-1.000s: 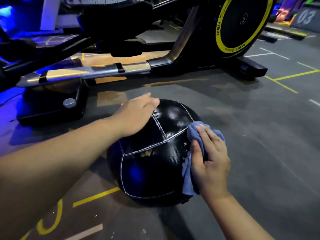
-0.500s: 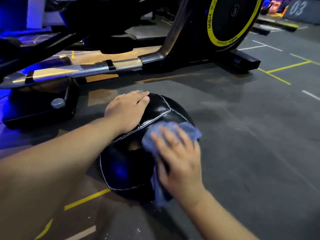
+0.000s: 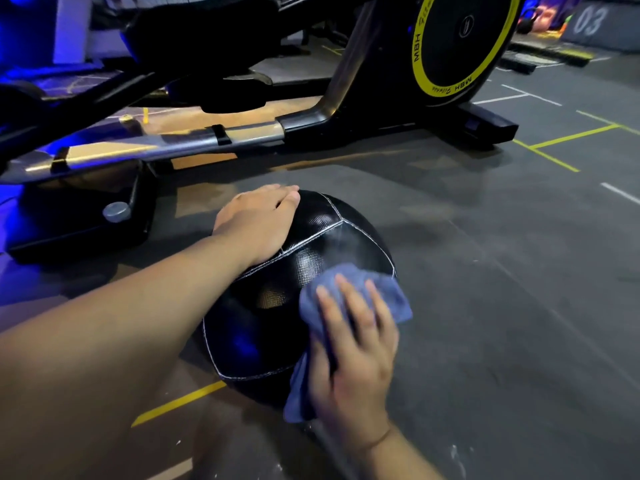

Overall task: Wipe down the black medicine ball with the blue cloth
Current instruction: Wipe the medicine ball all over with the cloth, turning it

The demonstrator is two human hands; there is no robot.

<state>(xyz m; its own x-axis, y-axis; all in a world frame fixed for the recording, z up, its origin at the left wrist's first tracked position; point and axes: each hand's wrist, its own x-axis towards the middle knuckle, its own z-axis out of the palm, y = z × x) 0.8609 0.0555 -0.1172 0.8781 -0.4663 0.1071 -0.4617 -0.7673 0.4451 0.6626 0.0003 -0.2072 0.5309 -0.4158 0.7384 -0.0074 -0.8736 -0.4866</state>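
Head view: round black stitched medicine ball (image 3: 270, 327).
Left hand (image 3: 258, 225) flat, 11 o'clock; right hand (image 3: 353, 355) flat on blue cloth (image 3: 394, 303), 4 o'clock.

One black medicine ball (image 3: 277, 306); one blue cloth (image 3: 349, 306); two hands, left hand (image 3: 258, 221) and right hand (image 3: 353, 355); one exercise machine (image 3: 346, 81), upper frame.

the yellow ring (image 3: 420, 69) on the big black wheel (image 3: 465, 36) of the far exercise machine says "mbh" twice. the grey box (image 3: 602, 27) far right says "03".
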